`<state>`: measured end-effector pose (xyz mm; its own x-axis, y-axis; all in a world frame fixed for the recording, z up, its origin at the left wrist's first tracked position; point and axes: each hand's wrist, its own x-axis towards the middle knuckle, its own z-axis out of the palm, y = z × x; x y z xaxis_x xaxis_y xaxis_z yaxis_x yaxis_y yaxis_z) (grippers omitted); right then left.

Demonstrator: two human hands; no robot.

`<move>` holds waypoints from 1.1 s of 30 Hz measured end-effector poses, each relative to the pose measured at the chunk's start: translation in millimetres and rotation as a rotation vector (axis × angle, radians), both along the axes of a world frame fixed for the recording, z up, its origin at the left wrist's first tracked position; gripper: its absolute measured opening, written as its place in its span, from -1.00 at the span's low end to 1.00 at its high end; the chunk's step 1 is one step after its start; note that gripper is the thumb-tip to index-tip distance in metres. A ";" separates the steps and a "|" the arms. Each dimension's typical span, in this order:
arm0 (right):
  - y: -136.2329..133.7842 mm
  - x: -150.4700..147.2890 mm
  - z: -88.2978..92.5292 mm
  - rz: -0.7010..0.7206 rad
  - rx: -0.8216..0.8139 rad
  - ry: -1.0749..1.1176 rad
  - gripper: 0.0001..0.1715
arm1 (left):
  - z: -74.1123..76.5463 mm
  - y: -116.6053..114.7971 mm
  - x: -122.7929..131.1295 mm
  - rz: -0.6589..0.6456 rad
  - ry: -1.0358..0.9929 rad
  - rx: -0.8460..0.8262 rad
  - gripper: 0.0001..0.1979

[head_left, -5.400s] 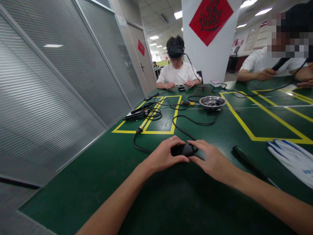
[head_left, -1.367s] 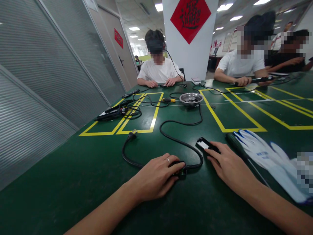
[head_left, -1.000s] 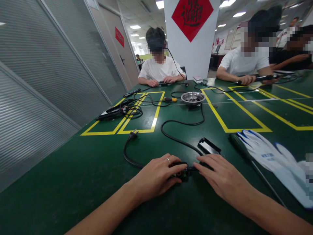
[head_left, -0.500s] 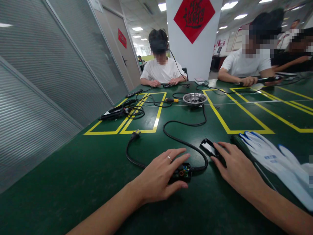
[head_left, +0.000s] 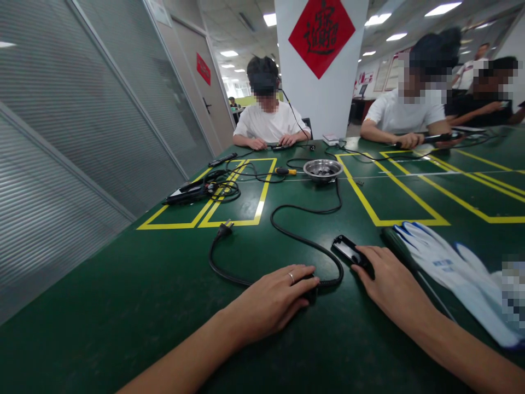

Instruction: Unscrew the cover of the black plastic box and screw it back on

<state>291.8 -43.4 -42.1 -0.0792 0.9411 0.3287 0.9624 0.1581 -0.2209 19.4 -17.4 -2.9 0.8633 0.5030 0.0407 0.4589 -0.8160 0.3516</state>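
My left hand (head_left: pixel 279 298), with a ring on one finger, is closed over a small black housing (head_left: pixel 314 294) and covers most of it; the circuit board inside is hidden now. A black power cord (head_left: pixel 303 236) leaves the housing on the right, and a shorter length with a two-prong plug (head_left: pixel 225 227) curls out on the left. On the right, my right hand (head_left: pixel 383 273) grips the near end of a black plastic cover (head_left: pixel 346 248). The cover's inner side, with a pale strip, faces up, and it sits just beyond the cord's bend.
White work gloves (head_left: pixel 451 268) lie to the right beside a dark-handled tool (head_left: pixel 396 241). Farther back are a metal bowl (head_left: pixel 323 168), a yellow-handled screwdriver (head_left: pixel 286 172) and bundled black devices with cables (head_left: pixel 192 191). Two people in white shirts sit across the green table (head_left: pixel 123 295).
The fingers of my left hand have come down and closed over the housing, hiding its circuit board. My right hand has closed more firmly on the cover. The view has shifted slightly.
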 end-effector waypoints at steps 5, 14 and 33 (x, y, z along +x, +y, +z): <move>-1.7 -0.6 1.7 -0.013 0.021 0.072 -0.53 | 4.6 0.8 -2.2 0.046 -0.024 -0.082 -0.46; -3.8 -4.0 20.3 -0.037 0.163 0.186 -0.48 | 0.5 6.7 -7.1 0.191 -0.299 -0.106 -0.68; -36.7 -34.5 36.8 0.154 0.176 0.536 -0.68 | 37.8 3.1 -22.6 0.195 -0.045 -0.046 -0.45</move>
